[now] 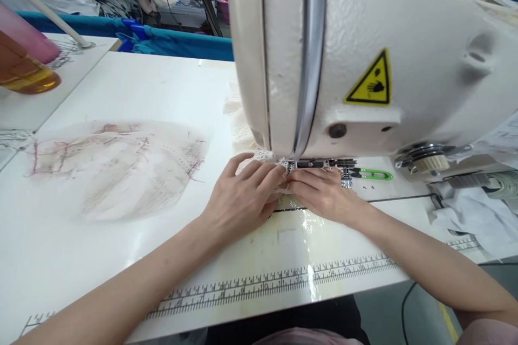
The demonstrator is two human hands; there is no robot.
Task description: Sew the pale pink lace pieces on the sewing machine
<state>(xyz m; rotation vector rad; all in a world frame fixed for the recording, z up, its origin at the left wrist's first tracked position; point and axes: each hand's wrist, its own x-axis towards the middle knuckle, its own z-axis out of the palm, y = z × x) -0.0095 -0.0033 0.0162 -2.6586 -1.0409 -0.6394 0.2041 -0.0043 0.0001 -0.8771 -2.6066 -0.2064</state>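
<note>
A big white sewing machine (364, 48) fills the upper right, its head hiding the needle area. My left hand (243, 197) lies flat on the table just under the machine head, fingers stretched and pressing a small piece of white lace fabric (265, 157). Beside it, my right hand (321, 191) has its fingers together, holding the same lace down at the presser foot (311, 164). The fingertips of both hands meet there. More of the lace (237, 118) trails out behind the machine.
Green-handled thread snips (370, 174) lie right of the foot. A ruler strip (283, 280) runs along the table's front edge. A stained patch (117, 167) marks the table at left. An amber bottle (24, 73) stands far left; white cloth (477, 221) is piled at right.
</note>
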